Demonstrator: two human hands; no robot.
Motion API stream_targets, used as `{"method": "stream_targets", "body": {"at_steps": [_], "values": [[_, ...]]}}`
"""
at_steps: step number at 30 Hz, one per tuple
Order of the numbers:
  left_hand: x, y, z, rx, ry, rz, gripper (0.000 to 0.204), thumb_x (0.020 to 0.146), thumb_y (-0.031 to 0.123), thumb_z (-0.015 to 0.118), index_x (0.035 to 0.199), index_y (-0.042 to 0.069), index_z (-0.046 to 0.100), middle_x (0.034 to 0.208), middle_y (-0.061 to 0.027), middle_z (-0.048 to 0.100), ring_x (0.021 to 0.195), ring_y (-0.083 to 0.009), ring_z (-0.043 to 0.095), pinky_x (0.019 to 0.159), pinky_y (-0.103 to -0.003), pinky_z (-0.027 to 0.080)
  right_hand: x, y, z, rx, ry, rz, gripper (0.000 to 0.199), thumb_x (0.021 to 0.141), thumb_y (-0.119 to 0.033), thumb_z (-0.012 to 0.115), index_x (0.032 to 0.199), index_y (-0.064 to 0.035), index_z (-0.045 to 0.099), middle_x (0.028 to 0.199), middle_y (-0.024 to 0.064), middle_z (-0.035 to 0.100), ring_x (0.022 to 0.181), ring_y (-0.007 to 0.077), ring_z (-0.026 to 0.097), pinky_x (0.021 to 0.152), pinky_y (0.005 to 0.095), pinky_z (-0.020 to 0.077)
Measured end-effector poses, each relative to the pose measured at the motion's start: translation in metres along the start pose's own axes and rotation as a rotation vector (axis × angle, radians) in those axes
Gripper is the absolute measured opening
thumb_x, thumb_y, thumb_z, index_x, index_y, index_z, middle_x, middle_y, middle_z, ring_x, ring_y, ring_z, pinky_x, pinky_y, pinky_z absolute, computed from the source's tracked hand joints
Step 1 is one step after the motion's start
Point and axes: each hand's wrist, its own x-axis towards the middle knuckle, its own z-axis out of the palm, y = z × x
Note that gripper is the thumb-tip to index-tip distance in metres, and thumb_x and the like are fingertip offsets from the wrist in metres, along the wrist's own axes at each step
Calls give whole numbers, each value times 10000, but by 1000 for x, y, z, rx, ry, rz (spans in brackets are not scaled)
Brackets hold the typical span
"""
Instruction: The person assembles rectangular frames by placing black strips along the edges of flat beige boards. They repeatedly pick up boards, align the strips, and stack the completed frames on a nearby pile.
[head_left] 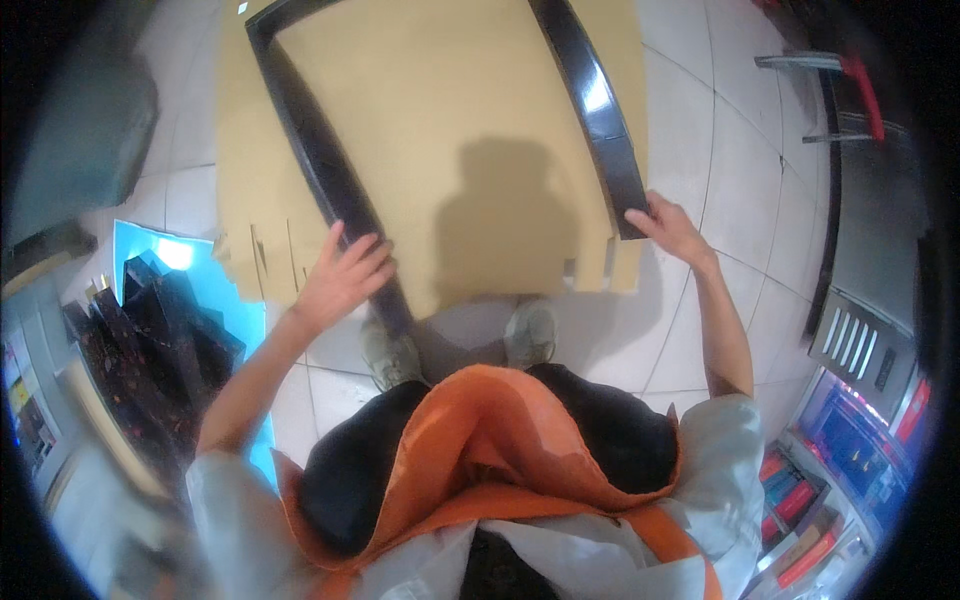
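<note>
A glossy black three-sided frame (597,120) lies on a tan cardboard sheet (430,80), its two long bars running toward me. My left hand (345,275) lies across the left bar near its close end, fingers spread and bent over its top and edge. At the close end of the right bar, my right hand (668,228) grips the corner, thumb on top and the other fingers partly hidden beneath. The left bar's tip extends past the cardboard, above the floor beside my shoe.
Dark angular pieces (170,320) sit on a bright blue sheet (262,350) at the left. Grey-green shoes (530,330) stand at the cardboard's near edge. To the right are a red-handled tool (862,95), a grey metal cabinet (865,340) and shelved boxes (800,500).
</note>
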Motion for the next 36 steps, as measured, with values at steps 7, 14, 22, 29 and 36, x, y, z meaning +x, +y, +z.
{"method": "stream_targets", "body": {"at_steps": [7, 14, 22, 29, 36], "values": [[-5, -37, 12, -70, 17, -10, 625, 548, 220, 695, 1109, 19, 506, 1197, -131, 486, 1177, -275, 408, 1006, -432, 309, 43, -25, -37, -1189, 470, -686, 501, 798, -122, 530, 1278, -161, 395, 1307, 55, 413, 1223, 244, 376, 1044, 407, 280], [-13, -44, 11, 78, 57, 127, 327, 603, 178, 625, 886, 38, 544, 1005, -110, 539, 1064, -278, 476, 945, -402, 358, 56, -37, -21, -1131, 5, -943, 465, 706, -134, 617, 1149, -159, 477, 1289, -7, 424, 1271, 186, 310, 1100, 433, 204], [-11, -40, 18, -69, 161, -111, 155, 702, 214, 582, 742, 82, 509, 744, -70, 516, 835, -242, 528, 798, -383, 398, 51, -24, 1, -749, 219, -758, 180, 741, -214, 635, 885, -124, 575, 984, -17, 591, 1138, 134, 453, 1089, 520, 131], [17, 1, 32, -115, 131, -170, 122, 773, 160, 542, 829, 59, 502, 737, -91, 518, 670, -228, 561, 611, -353, 468, 40, -49, 54, -820, 251, -836, 107, 774, -178, 587, 832, -98, 545, 805, 17, 560, 966, 140, 526, 1051, 481, 215], [81, 23, 18, 10, -94, 36, 672, 805, 116, 475, 1402, 223, 186, 805, -97, 519, 622, -200, 574, 490, -287, 502, 43, -50, 60, -839, 93, -954, 133, 731, -171, 569, 819, -83, 523, 831, 36, 536, 834, 193, 529, 764, 319, 440]]}}
